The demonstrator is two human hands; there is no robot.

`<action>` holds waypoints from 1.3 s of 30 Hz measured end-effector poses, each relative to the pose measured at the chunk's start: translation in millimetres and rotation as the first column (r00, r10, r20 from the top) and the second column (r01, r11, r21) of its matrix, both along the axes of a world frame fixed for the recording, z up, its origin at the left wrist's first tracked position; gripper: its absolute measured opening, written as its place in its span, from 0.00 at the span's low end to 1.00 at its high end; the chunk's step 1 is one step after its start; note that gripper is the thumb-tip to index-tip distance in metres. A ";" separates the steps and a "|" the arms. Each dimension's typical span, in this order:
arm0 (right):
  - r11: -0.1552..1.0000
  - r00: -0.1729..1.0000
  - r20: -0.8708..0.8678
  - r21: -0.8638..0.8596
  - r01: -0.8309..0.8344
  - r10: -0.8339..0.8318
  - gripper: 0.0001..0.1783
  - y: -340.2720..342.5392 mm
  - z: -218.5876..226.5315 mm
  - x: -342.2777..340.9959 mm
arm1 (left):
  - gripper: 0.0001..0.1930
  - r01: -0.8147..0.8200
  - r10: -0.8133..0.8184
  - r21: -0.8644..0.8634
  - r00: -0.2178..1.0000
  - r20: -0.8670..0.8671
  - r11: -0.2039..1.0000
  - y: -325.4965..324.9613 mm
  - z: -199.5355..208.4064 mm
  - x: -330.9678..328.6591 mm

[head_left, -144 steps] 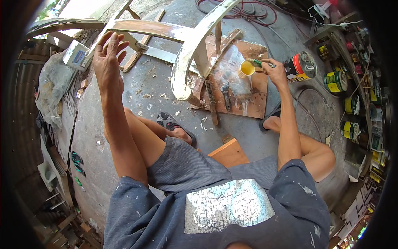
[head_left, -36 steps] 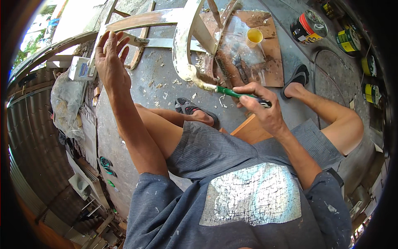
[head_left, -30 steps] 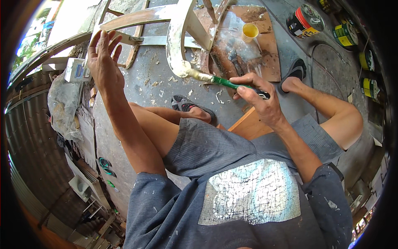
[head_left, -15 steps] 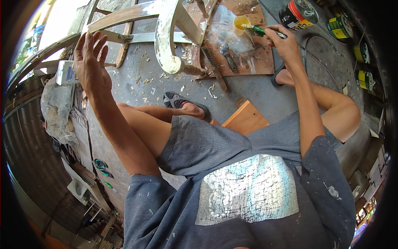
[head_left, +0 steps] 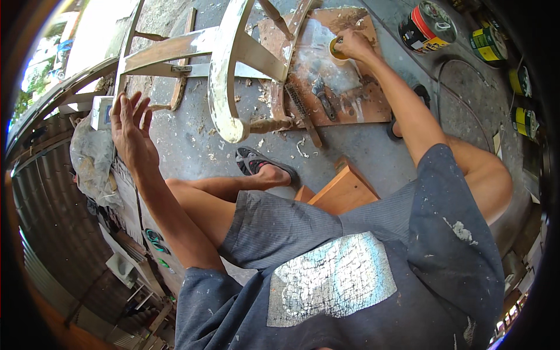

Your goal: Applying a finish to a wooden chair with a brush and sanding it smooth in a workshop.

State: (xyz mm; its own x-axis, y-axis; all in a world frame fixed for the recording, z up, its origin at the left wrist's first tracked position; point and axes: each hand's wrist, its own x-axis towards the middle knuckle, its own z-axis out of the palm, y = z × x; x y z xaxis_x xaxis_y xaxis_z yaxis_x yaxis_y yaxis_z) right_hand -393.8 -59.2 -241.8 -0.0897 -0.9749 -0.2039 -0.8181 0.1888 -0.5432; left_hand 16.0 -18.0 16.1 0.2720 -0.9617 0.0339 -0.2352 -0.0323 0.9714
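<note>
Now the right hand (head_left: 353, 44) is at the small yellow cup (head_left: 337, 49) that stands on the brown board (head_left: 350, 99) on the floor. A second ago this hand held the green-handled brush against the lower end of the white curved chair part (head_left: 224, 76); half a second ago the brush was already over the cup. So the stroke on the wood is finished and the brush goes back into the cup, most likely for more of what is inside. The fingers are closed together, but the brush itself is hidden by the hand, so I cannot tell for sure what they clamp. The left hand (head_left: 131, 131) is raised with fingers spread apart, holding nothing, near the pale frame rail (head_left: 169, 52), almost as before. A wire brush (head_left: 297, 105) and a scraper (head_left: 321, 93) lie on the board.
</note>
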 end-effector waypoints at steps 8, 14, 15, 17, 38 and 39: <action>0.985 0.994 -0.058 -0.152 0.078 -0.087 0.21 2.7 -18.0 -27.3 | 0.17 0.023 0.029 -0.169 0.952 0.303 0.985 17.6 8.4 -46.7; 0.954 0.776 0.568 0.057 0.294 -0.273 0.18 35.9 27.9 -61.7 | 0.09 0.465 -0.511 0.290 0.853 0.109 0.837 124.6 -46.5 -163.2; 0.956 0.775 0.572 0.061 0.287 -0.270 0.18 43.3 29.6 -62.5 | 0.11 0.543 -0.633 0.470 0.772 0.046 0.696 130.7 -81.6 -179.4; 0.904 0.624 0.672 0.170 0.393 -0.398 0.21 45.8 34.0 -64.5 | 0.18 0.504 -0.746 0.707 0.664 0.050 0.496 148.3 -191.2 -178.9; 0.883 0.437 0.801 0.228 0.410 -0.410 0.20 56.7 38.8 -63.7 | 0.21 0.258 -0.595 0.624 0.684 0.421 0.738 199.1 -333.8 -224.1; 0.890 0.434 0.811 0.216 0.401 -0.393 0.20 56.2 40.0 -61.1 | 0.21 0.247 -0.582 0.613 0.686 0.436 0.750 198.6 -331.0 -219.3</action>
State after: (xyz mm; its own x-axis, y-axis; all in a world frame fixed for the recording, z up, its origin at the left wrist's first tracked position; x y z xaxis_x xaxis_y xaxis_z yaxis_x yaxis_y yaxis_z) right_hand -454.9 -3.0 -201.8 -0.2656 -0.8797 -0.3943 0.1585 0.3636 -0.9180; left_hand -203.3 180.6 -314.8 -0.0739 -0.8905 -0.4489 -0.8341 -0.1916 0.5173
